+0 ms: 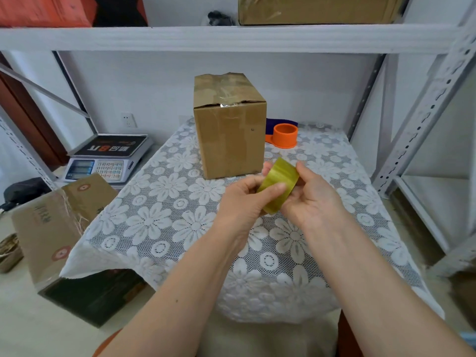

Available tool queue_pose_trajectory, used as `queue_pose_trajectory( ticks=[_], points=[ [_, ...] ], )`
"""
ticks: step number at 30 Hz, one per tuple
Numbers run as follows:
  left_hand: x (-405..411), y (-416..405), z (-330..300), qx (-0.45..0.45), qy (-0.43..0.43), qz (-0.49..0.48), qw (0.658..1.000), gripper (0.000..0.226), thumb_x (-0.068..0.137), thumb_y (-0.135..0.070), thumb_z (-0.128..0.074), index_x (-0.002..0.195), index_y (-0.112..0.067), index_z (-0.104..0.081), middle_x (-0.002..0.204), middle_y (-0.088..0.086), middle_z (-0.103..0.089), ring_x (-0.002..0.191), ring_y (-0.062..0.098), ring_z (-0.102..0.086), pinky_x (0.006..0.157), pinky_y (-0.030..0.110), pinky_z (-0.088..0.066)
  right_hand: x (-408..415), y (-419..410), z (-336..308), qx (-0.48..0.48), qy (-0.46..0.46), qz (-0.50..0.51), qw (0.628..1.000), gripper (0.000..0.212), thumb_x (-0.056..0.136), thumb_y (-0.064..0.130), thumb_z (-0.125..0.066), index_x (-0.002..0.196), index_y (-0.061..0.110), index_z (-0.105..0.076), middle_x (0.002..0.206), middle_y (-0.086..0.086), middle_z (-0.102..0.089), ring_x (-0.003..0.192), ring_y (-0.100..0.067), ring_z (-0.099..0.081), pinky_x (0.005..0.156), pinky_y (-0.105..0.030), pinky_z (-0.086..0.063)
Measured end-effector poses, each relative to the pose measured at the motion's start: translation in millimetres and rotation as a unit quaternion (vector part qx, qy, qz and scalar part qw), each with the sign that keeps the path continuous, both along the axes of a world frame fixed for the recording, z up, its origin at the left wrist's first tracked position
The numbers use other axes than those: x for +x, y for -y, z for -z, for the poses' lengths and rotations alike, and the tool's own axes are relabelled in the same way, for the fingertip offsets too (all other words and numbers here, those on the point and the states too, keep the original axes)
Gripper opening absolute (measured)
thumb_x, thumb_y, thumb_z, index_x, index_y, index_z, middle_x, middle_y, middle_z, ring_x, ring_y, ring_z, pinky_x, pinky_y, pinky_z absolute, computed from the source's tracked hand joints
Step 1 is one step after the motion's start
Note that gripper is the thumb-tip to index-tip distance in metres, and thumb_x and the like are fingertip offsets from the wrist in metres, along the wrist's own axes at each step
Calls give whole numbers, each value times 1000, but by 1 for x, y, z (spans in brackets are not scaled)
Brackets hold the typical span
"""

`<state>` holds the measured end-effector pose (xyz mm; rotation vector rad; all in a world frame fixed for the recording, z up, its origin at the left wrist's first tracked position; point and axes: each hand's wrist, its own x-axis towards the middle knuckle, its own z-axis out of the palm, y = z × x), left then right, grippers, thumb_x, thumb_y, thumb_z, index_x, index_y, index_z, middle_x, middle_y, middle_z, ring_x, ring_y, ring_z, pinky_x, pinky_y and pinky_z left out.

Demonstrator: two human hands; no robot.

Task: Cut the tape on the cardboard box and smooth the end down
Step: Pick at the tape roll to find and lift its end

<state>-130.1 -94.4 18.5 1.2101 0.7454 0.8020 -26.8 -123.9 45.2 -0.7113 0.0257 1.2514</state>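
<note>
A brown cardboard box [229, 130] stands upright on the lace-covered table [154, 215], its top flaps taped with clear tape. In front of the box, above the table, both hands hold a yellowish roll of clear tape [279, 185]. My left hand [244, 202] grips the roll from the left, thumb laid across its outer face. My right hand [314, 199] cups the roll from the right, fingers curled behind it. No loose tape strip between roll and box is visible.
An orange tape dispenser [284, 135] sits right of the box at the table's back. An electronic scale [108, 158] stands to the left. A larger cardboard box [56, 222] lies at lower left. Metal shelf uprights [417, 124] rise on the right.
</note>
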Motion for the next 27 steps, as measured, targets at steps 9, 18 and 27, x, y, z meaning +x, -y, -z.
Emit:
queue_pose_trajectory(
  ticks=[9, 18, 27],
  points=[
    [-1, -6, 7, 12, -13, 48, 999, 23, 89, -15, -63, 109, -5, -69, 100, 11, -71, 89, 19, -66, 84, 37, -56, 0, 13, 3, 17, 125, -76, 989, 25, 98, 18, -45, 91, 1, -63, 100, -11, -73, 100, -21, -66, 74, -36, -56],
    [1, -8, 12, 12, 24, 26, 999, 26, 88, -16, -64, 109, -1, -69, 106, 21, -71, 99, 29, -68, 88, 48, -55, 7, 17, 19, 108, 233, -77, 963, 23, 96, 8, -46, 105, -3, -64, 115, -15, -70, 112, -24, -64, 81, -35, -59],
    [5, -22, 15, -2, 42, 60, 997, 26, 89, -17, -59, 106, 0, -69, 99, 20, -71, 94, 29, -68, 87, 50, -55, 28, 10, 37, 155, 420, -130, 885, 32, 96, -1, -41, 124, 1, -56, 124, -10, -65, 116, -22, -61, 96, -42, -51]
  ],
)
